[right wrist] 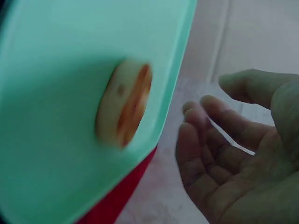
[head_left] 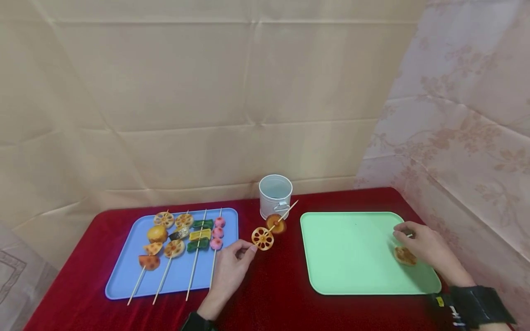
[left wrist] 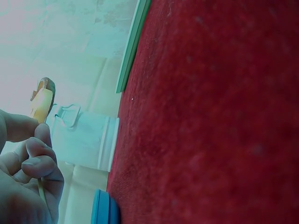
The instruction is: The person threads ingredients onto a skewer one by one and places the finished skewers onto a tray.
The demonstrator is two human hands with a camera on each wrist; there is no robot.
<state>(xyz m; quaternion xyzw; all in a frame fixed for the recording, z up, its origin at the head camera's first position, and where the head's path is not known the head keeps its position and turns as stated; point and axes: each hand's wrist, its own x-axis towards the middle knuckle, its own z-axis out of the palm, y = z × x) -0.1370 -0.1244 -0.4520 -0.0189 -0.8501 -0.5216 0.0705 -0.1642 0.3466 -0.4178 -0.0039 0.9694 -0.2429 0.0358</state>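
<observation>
My left hand (head_left: 232, 269) pinches a thin wooden skewer between thumb and fingers, in the middle between the two trays. Threaded on it are a toy lotus root slice (head_left: 262, 239) and a round brown slice (head_left: 273, 220), its pointed tip up to the right. In the left wrist view the fingers curl round the stick (left wrist: 42, 191). My right hand (head_left: 426, 250) hovers over the right part of the green tray (head_left: 348, 257), thumb apart from loosely bent fingers and nothing between them. Just beside it, a round browned food piece (right wrist: 126, 102) lies on that tray.
A blue tray (head_left: 124, 271) on the left bears several loaded skewers with lotus slices, green and yellow pieces and pink balls (head_left: 217, 232). Behind the held skewer stands a white metal bucket (head_left: 271, 207). Red cloth (head_left: 273, 294) covers the table; curtains hang behind and at right.
</observation>
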